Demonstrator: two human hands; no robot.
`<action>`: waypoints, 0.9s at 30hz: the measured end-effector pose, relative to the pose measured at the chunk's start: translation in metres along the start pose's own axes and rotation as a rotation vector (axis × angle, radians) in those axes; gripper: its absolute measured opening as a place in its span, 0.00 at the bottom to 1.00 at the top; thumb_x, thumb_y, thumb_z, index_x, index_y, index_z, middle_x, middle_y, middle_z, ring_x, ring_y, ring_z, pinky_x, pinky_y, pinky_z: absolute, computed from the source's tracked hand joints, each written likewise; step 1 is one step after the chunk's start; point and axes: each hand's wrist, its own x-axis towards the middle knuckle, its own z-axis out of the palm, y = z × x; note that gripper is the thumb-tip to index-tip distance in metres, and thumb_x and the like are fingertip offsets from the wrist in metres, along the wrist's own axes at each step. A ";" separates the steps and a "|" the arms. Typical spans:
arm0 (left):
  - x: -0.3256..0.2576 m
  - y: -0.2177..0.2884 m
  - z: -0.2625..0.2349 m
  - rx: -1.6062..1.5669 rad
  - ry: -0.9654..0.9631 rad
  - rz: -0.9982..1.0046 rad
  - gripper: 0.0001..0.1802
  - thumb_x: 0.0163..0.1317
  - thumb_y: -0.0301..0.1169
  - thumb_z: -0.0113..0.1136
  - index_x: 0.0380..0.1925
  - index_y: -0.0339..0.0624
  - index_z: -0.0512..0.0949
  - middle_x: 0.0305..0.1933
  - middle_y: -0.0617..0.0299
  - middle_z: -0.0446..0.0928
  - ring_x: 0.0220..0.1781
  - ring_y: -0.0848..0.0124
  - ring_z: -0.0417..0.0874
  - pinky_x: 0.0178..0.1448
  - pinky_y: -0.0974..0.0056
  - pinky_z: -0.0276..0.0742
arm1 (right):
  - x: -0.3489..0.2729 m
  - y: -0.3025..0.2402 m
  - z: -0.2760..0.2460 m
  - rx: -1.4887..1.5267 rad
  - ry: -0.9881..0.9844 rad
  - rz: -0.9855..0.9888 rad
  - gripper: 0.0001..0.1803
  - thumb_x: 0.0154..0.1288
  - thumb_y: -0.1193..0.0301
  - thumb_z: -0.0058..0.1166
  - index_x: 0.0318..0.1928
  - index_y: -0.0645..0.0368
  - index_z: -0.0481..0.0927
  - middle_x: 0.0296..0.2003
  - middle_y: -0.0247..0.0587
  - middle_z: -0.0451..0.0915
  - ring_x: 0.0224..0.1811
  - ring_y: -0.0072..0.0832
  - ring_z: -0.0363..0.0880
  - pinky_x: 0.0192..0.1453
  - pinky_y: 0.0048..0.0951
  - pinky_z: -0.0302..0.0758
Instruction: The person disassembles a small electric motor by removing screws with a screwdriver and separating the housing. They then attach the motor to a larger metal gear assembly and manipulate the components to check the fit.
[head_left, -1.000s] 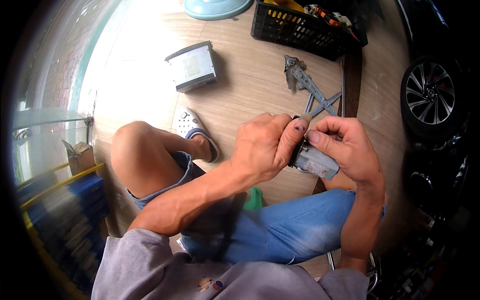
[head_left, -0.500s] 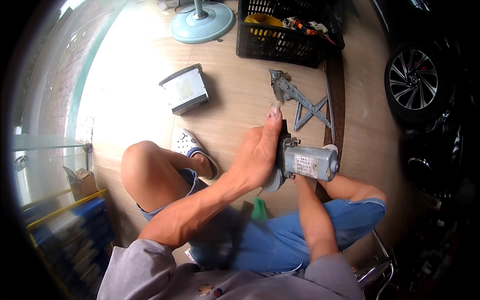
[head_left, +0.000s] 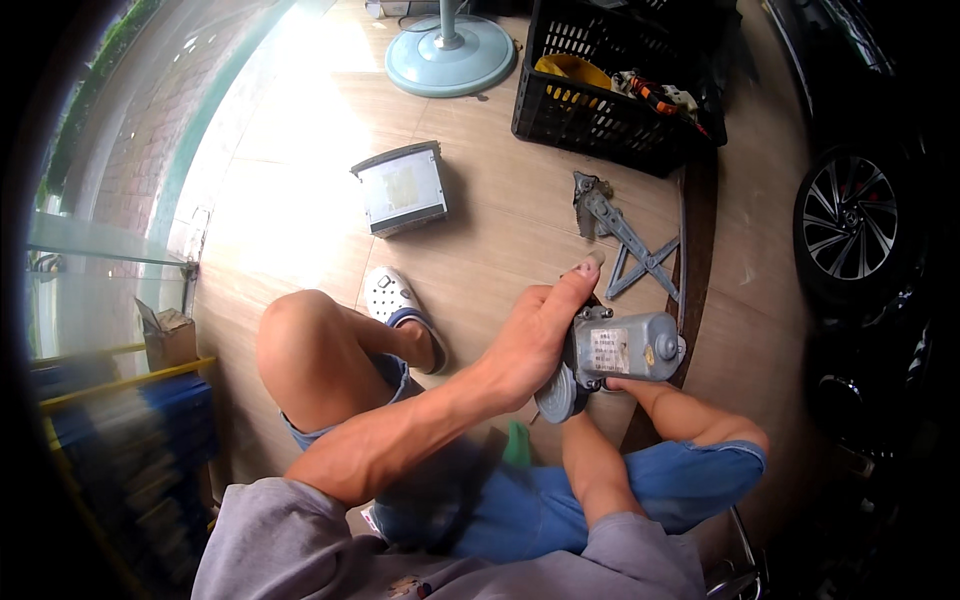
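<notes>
In my left hand (head_left: 535, 345) I hold a grey electric window motor (head_left: 625, 345), thumb up along its edge and the other fingers out of sight. The motor has a cylindrical body with a worn paper label, bolts at its bracket and a round gear housing (head_left: 560, 393) at the lower left. My right forearm (head_left: 592, 465) rises behind the motor, which hides my right hand, so its fingers do not show. Beyond the motor, a metal window regulator (head_left: 635, 245) with crossed arms and a toothed plate lies on the floor.
A boxy metal car stereo unit (head_left: 402, 188) rests on the tiled floor. Farther off are a pale blue round stand base (head_left: 450, 58) and a black plastic crate (head_left: 610, 125) with tools. A car wheel (head_left: 850, 215) is at right, a blue-and-yellow rack (head_left: 135, 440) at left.
The whole view has shifted, so the floor things sit lower and farther right. In my left hand the motor has turned slightly, showing more of its rounded end.
</notes>
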 end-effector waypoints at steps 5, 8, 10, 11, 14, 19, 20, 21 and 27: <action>0.004 0.004 0.007 0.027 -0.012 0.037 0.37 0.72 0.61 0.47 0.34 0.31 0.80 0.30 0.58 0.78 0.33 0.73 0.76 0.41 0.67 0.73 | -0.005 -0.011 -0.053 -0.022 -0.040 -0.098 0.21 0.63 0.67 0.55 0.56 0.59 0.71 0.39 0.50 0.81 0.35 0.32 0.85 0.35 0.35 0.83; 0.000 0.006 0.013 -0.036 -0.020 0.043 0.35 0.71 0.59 0.50 0.33 0.31 0.80 0.29 0.57 0.79 0.30 0.74 0.77 0.37 0.68 0.74 | -0.026 -0.035 -0.126 0.009 -0.142 -0.211 0.24 0.62 0.69 0.55 0.58 0.58 0.70 0.40 0.50 0.80 0.35 0.32 0.84 0.34 0.34 0.83; 0.003 0.007 0.009 -0.080 -0.081 0.020 0.35 0.71 0.59 0.51 0.33 0.31 0.80 0.28 0.58 0.79 0.29 0.74 0.77 0.34 0.68 0.74 | -0.058 -0.052 -0.202 0.042 -0.239 -0.256 0.25 0.62 0.70 0.54 0.60 0.58 0.69 0.40 0.50 0.80 0.36 0.31 0.84 0.34 0.33 0.83; 0.001 0.009 0.015 -0.094 -0.150 0.018 0.34 0.71 0.58 0.52 0.33 0.31 0.80 0.27 0.58 0.79 0.27 0.75 0.77 0.32 0.68 0.74 | -0.082 -0.055 -0.247 0.084 -0.250 -0.266 0.26 0.62 0.71 0.54 0.61 0.57 0.68 0.41 0.50 0.80 0.36 0.31 0.84 0.34 0.33 0.83; -0.005 0.005 0.011 -0.057 -0.123 0.059 0.34 0.71 0.57 0.52 0.32 0.31 0.80 0.25 0.59 0.78 0.24 0.75 0.77 0.27 0.68 0.73 | -0.169 -0.097 -0.363 0.361 -0.163 -0.419 0.28 0.61 0.73 0.54 0.63 0.57 0.66 0.42 0.50 0.79 0.36 0.31 0.84 0.33 0.33 0.83; -0.006 0.000 0.013 -0.021 -0.130 0.029 0.34 0.72 0.56 0.51 0.29 0.30 0.80 0.24 0.58 0.78 0.24 0.75 0.78 0.27 0.67 0.75 | -0.286 -0.087 -0.463 1.014 0.494 -1.170 0.29 0.72 0.71 0.47 0.70 0.64 0.57 0.44 0.54 0.77 0.41 0.41 0.85 0.40 0.32 0.86; -0.001 -0.004 0.016 0.017 -0.117 0.023 0.34 0.72 0.56 0.51 0.28 0.30 0.80 0.24 0.58 0.78 0.24 0.75 0.78 0.27 0.66 0.75 | -0.300 -0.078 -0.469 1.038 0.596 -1.269 0.31 0.71 0.70 0.49 0.70 0.62 0.57 0.46 0.55 0.77 0.40 0.43 0.85 0.40 0.35 0.85; 0.001 -0.006 0.015 0.015 -0.097 0.014 0.34 0.72 0.56 0.51 0.28 0.30 0.80 0.24 0.58 0.78 0.24 0.75 0.78 0.27 0.66 0.75 | -0.307 -0.078 -0.464 1.041 0.676 -1.332 0.32 0.70 0.69 0.51 0.71 0.60 0.57 0.48 0.56 0.77 0.40 0.44 0.85 0.40 0.37 0.85; 0.005 -0.015 0.015 0.115 -0.051 -0.024 0.33 0.73 0.53 0.52 0.16 0.36 0.78 0.16 0.66 0.72 0.18 0.79 0.67 0.23 0.66 0.64 | -0.296 -0.077 -0.421 0.822 0.849 -1.525 0.26 0.70 0.69 0.46 0.61 0.76 0.62 0.50 0.69 0.75 0.32 0.48 0.81 0.36 0.34 0.83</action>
